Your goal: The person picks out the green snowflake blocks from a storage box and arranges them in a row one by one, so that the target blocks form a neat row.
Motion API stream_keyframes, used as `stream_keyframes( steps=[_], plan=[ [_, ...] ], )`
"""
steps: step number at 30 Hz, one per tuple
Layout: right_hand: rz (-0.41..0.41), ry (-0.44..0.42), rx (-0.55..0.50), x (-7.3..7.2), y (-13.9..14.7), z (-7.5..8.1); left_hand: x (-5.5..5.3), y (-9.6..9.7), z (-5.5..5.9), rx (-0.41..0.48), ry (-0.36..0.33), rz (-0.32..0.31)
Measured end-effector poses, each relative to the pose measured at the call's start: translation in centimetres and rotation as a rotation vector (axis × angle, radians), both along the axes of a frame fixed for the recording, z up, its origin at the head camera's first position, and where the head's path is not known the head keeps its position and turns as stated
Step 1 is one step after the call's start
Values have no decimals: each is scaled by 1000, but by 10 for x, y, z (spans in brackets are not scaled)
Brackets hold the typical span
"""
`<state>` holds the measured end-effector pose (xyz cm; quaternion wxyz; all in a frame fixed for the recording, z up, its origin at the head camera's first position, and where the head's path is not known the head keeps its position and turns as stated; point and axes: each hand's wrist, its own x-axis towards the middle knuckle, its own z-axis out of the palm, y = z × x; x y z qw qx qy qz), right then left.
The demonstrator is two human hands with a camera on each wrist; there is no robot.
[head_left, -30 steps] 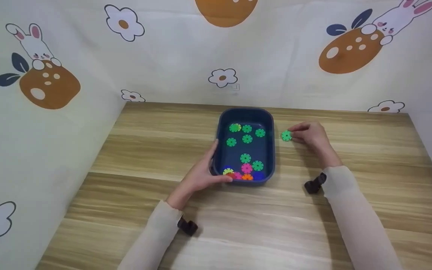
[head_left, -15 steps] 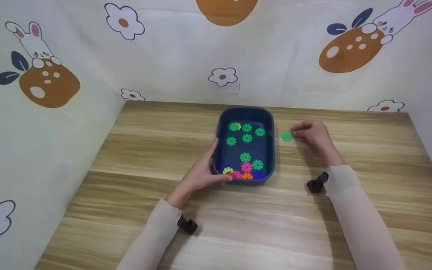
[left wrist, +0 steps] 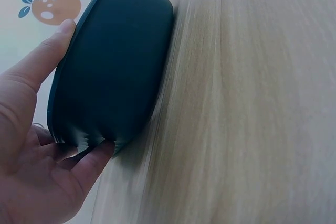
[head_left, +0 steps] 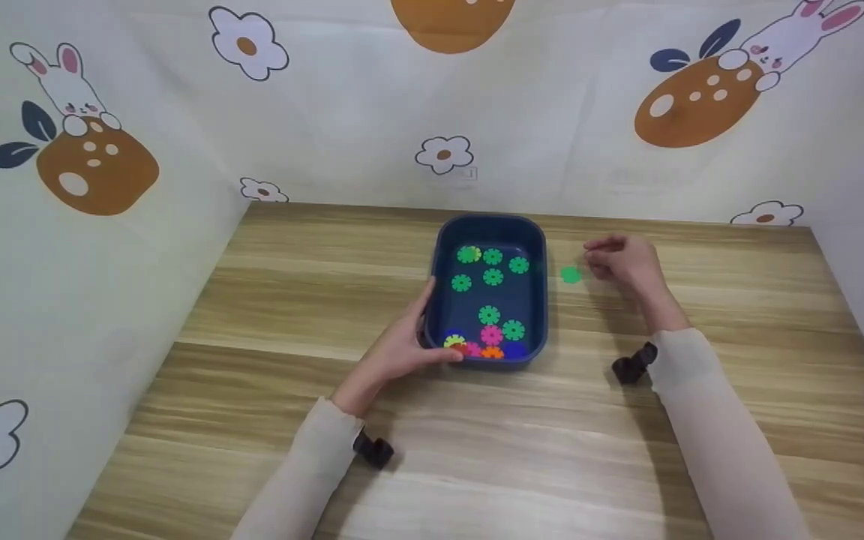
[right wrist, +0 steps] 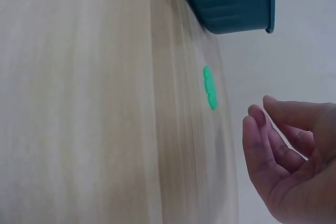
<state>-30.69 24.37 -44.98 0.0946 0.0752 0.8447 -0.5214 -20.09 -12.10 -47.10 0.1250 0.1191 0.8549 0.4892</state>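
Observation:
A dark blue plastic bin (head_left: 503, 300) stands on the table, with several notched green interlocking discs (head_left: 493, 277) spread inside. My left hand (head_left: 400, 349) grips its near left corner, thumb on the near rim and fingers along the left side; in the left wrist view the fingertips (left wrist: 97, 156) press against the wall. A single green disc (head_left: 571, 275) is outside the bin, just right of it, and appears edge-on in the right wrist view. My right hand (head_left: 625, 262) hovers right beside this disc, thumb and fingertips near each other with nothing between them.
Pink (head_left: 491, 334), orange (head_left: 492, 352), yellow and dark blue discs bunch at the bin's near end. A pale printed cloth (head_left: 342, 112) rises behind the wooden table (head_left: 312, 277) and along its sides. Black cameras (head_left: 634, 364) sit at both wrists.
The right hand has let go of the green disc and drawn slightly back to the right. The disc now lies apart from the fingertips. The left hand and bin have stayed put.

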Motion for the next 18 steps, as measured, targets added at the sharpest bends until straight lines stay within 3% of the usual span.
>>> stream_keyframes(
  steps=[8, 18],
  plan=[
    [-5, 43, 3, -1, -8, 11, 0, 0, 0, -1, 9, 3],
    [8, 175, -45, 2, -25, 20, 0, 0, 1, -4, 13, -9]
  ],
)
